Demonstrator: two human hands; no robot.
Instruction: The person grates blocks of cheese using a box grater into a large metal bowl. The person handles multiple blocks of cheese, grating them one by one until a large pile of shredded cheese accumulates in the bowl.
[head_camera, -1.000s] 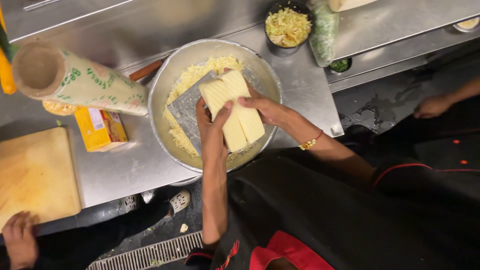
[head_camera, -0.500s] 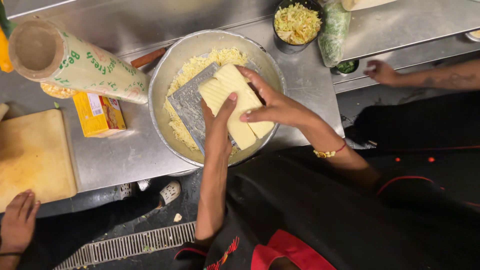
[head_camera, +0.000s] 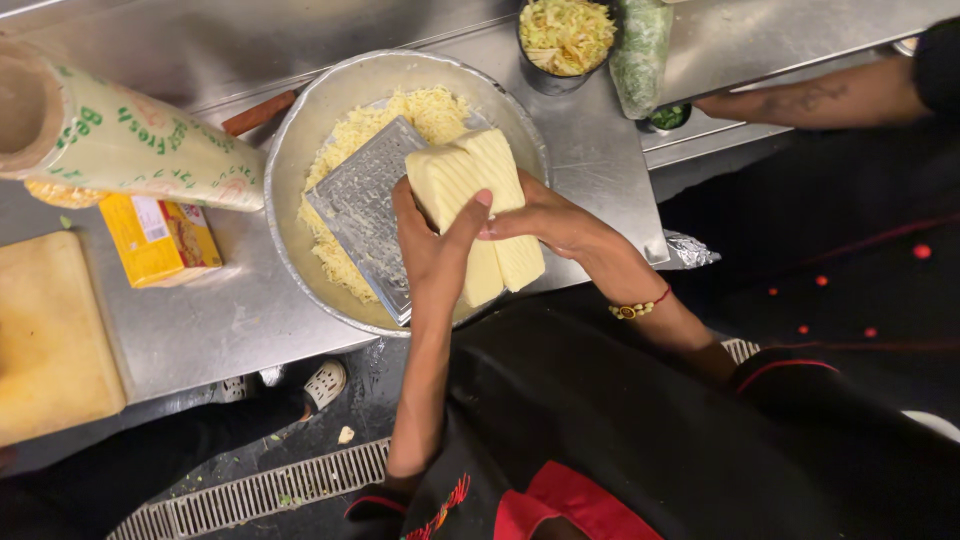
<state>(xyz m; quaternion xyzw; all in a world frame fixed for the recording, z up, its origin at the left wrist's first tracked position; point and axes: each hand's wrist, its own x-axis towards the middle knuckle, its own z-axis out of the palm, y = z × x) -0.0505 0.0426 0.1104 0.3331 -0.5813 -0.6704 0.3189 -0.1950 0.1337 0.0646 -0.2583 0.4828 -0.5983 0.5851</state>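
Head view: the left hand (head_camera: 432, 250) and the right hand (head_camera: 545, 222) both clasp a pale cheese block (head_camera: 478, 212), fingers wrapped over its near end, pressing it against a flat metal grater (head_camera: 365, 215). The grater leans inside a wide steel bowl (head_camera: 300, 130) on the steel counter (head_camera: 220, 320), and a heap of shreds (head_camera: 425, 108) lies in the bowl behind and beside it.

To grate well, the block probably wants firm, even pressure along the grater's length, with fingertips kept on the block's upper faces and off the teeth. The grater's lower edge should stay braced against the bowl's wall so it does not skid.

Left of the bowl, a large roll of cling film (head_camera: 130, 145) lies on its side, clear with green print and a brown cardboard core. Just below it sits a small yellow-orange carton (head_camera: 160, 240) with a white label panel. A wooden board (head_camera: 50, 335) fills the far left. Above the bowl stands a dark tub of shredded cabbage (head_camera: 567, 35) beside a wrapped green bundle (head_camera: 640, 50). Another person's arm (head_camera: 810, 98) reaches in at upper right.
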